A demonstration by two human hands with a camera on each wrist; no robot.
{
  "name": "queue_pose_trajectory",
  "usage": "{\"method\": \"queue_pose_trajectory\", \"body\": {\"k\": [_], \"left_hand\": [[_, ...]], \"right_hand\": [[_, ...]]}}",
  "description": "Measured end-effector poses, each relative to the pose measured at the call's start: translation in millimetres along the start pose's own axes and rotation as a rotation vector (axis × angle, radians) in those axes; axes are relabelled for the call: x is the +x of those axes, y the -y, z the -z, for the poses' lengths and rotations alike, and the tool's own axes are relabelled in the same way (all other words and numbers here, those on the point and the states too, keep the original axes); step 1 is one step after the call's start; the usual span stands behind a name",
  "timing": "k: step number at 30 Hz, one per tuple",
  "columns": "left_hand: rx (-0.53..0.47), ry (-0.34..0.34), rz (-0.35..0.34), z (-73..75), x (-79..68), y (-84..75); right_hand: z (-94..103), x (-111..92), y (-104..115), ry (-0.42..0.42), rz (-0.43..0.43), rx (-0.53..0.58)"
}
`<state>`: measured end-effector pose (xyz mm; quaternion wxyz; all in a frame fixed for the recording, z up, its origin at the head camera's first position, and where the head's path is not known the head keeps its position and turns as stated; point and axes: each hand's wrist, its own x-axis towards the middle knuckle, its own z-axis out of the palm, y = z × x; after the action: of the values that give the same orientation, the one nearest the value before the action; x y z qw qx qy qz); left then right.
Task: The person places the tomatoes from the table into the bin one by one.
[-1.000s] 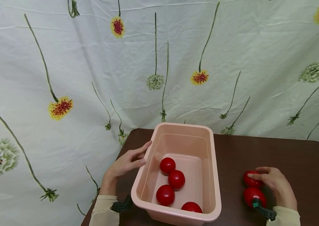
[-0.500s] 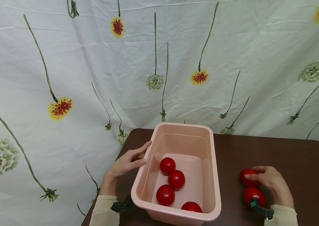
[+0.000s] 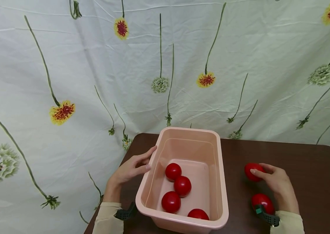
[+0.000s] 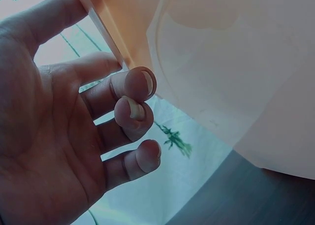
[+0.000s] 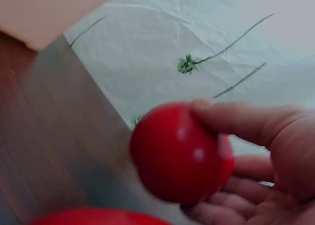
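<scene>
A pink plastic tub (image 3: 221, 182) stands on the dark table, with several shiny red balls (image 3: 183, 186) inside it. My left hand (image 3: 130, 169) rests at the tub's left rim, thumb and index fingertips touching it. In the left wrist view, the other fingers of the left hand (image 4: 64, 121) are loosely bent beside the tub wall (image 4: 211, 67). Right of the tub, my right hand (image 3: 276, 182) holds a round, slightly lobed red ball (image 3: 252, 172) between thumb and fingers. The right wrist view shows this held ball (image 5: 179, 153) raised above the table.
Another red ball (image 3: 262, 202) lies on the dark wooden table (image 3: 314, 182) near my right wrist, partly covered by the black wrist strap (image 3: 268, 218). Behind the table hangs a pale flower-printed cloth (image 3: 241, 48).
My right hand has lifted its red ball up and away from the one beside it, moving left and farther back. My left hand and the tub have stayed put.
</scene>
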<state>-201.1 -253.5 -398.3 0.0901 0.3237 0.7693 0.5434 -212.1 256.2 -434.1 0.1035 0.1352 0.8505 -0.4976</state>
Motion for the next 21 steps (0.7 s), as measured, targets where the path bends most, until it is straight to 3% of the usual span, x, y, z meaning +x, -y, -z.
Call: {"method": "queue_pose_trajectory", "body": {"k": [11,21], "left_hand": [[0.014,-0.003,0.008,-0.4,-0.2,-1.9],[0.004,0.0,-0.004,-0.5,0.1,-2.5]], "right_hand": [[-12.2,-11,19,-0.096,0.164,0.196],[-22.2,-18,36,-0.125,0.179,0.292]]}}
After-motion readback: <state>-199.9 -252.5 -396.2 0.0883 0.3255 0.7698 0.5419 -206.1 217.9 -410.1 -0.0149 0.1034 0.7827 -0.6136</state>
